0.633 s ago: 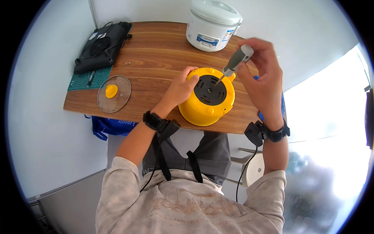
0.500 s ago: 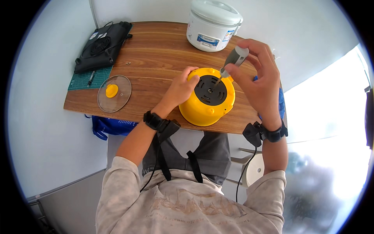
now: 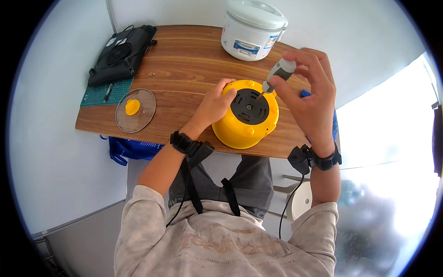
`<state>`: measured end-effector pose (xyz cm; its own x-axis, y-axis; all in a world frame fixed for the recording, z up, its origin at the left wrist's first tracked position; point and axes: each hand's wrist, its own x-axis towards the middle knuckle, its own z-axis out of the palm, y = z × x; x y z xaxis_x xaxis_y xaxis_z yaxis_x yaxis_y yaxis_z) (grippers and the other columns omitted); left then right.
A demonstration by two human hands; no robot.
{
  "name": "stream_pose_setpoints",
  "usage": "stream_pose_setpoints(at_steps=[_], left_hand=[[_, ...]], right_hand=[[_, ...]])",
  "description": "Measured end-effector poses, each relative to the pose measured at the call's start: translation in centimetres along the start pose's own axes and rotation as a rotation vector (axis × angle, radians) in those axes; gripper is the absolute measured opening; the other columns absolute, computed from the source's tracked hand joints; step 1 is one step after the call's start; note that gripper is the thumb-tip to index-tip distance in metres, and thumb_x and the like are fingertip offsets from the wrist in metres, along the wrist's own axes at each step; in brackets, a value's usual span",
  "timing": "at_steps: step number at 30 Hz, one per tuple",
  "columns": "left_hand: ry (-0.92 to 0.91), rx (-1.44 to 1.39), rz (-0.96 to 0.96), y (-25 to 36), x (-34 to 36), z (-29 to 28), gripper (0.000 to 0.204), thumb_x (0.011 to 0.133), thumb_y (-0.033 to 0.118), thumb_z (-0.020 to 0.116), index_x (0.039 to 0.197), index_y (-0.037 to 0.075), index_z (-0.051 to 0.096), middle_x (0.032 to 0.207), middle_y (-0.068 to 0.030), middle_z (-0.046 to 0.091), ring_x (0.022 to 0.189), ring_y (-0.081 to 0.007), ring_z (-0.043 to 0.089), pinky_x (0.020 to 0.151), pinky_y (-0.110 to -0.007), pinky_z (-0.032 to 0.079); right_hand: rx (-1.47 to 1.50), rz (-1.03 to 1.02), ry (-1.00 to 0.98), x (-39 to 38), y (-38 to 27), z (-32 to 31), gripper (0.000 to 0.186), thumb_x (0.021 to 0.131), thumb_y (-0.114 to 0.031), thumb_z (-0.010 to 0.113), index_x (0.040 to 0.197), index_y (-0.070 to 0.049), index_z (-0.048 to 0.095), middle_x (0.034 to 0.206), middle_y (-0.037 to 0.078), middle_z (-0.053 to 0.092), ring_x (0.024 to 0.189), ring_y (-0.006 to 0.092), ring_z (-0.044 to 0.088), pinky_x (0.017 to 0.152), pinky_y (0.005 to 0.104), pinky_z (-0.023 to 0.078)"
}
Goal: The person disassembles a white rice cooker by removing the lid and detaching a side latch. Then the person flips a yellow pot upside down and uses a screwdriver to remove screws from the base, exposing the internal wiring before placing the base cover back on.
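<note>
A yellow electric pot [image 3: 232, 134] lies tilted on the table, its underside facing up toward me. Set into that underside is a round black slotted plate [image 3: 239, 113] with a screw [image 3: 249, 106] at its centre. My left hand [image 3: 217, 104] grips the pot's left side, thumb on the rim. Above the pot's upper right edge, my right hand [image 3: 310, 87] pinches the grey-and-white handle of a screwdriver [image 3: 280, 74] between thumb and fingers. The screwdriver slants down to the left, and its tip is just off the screw, over the plate.
A white rice cooker [image 3: 251, 34] stands at the back. At the left lie a glass lid with yellow knob [image 3: 133, 107], a green cutting mat [image 3: 99, 96] with a pen-like tool [image 3: 109, 92], and an upturned black appliance [image 3: 121, 54]. Small bits [image 3: 152, 74] rest on the wood.
My right hand has drawn the screwdriver up and to the right, so its tip has left the screw. My left hand and the pot have hardly moved.
</note>
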<state>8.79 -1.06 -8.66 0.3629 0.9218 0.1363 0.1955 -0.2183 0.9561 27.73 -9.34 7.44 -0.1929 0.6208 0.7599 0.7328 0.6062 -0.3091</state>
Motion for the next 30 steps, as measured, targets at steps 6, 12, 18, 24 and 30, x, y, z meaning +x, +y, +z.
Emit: stream_pose_setpoints(at_steps=[6, 12, 18, 24, 30], left_hand=[[0.000, 0.010, 0.006, -0.4, 0.2, 0.0, 0.041, 0.105, 0.029, 0.049, 0.135, 0.002, 0.054, 0.121, -0.0183, 0.065, 0.108, -0.0228, 0.065, 0.092, -0.031, 0.051], [-0.012, -0.002, -0.038, -0.2, 0.1, 0.0, 0.042, 0.105, 0.031, 0.048, 0.136, 0.002, 0.054, 0.122, -0.0180, 0.065, 0.109, -0.0235, 0.065, 0.094, -0.031, 0.051], [0.002, 0.027, -0.004, -0.2, 0.0, 0.0, 0.042, 0.105, 0.031, 0.048, 0.136, 0.003, 0.054, 0.123, -0.0184, 0.065, 0.109, -0.0239, 0.065, 0.094, -0.031, 0.051], [-0.008, -0.013, -0.025, -0.1, 0.0, 0.0, 0.042, 0.105, 0.031, 0.049, 0.136, 0.002, 0.054, 0.124, -0.0177, 0.065, 0.109, -0.0229, 0.065, 0.093, -0.030, 0.051], [-0.004, -0.038, -0.006, -0.5, 0.2, 0.1, 0.042, 0.104, 0.029, 0.049, 0.135, 0.001, 0.054, 0.121, -0.0187, 0.065, 0.107, -0.0245, 0.065, 0.093, -0.032, 0.051]], right_hand=[[0.271, 0.238, 0.066, -0.3, -0.2, 0.4, 0.039, 0.081, -0.002, 0.077, 0.117, -0.006, 0.064, 0.105, 0.008, 0.070, 0.097, 0.0198, 0.072, 0.089, 0.0317, 0.056], [0.199, 0.152, 0.013, -0.2, 0.8, 0.5, 0.037, 0.082, -0.001, 0.075, 0.117, -0.005, 0.064, 0.106, 0.009, 0.070, 0.097, 0.0196, 0.071, 0.091, 0.0319, 0.056], [0.190, 0.198, 0.002, -0.1, 0.8, 0.2, 0.037, 0.083, -0.003, 0.076, 0.118, -0.006, 0.064, 0.107, 0.009, 0.070, 0.098, 0.0203, 0.071, 0.093, 0.0323, 0.056], [0.303, 0.233, 0.010, -0.3, 0.9, 0.5, 0.036, 0.082, -0.004, 0.079, 0.116, -0.007, 0.067, 0.105, 0.008, 0.069, 0.101, 0.0212, 0.070, 0.088, 0.0320, 0.056], [0.143, 0.057, -0.063, -0.3, 1.2, 0.3, 0.035, 0.083, 0.000, 0.071, 0.117, -0.007, 0.067, 0.110, 0.010, 0.069, 0.100, 0.0250, 0.070, 0.087, 0.0350, 0.055]])
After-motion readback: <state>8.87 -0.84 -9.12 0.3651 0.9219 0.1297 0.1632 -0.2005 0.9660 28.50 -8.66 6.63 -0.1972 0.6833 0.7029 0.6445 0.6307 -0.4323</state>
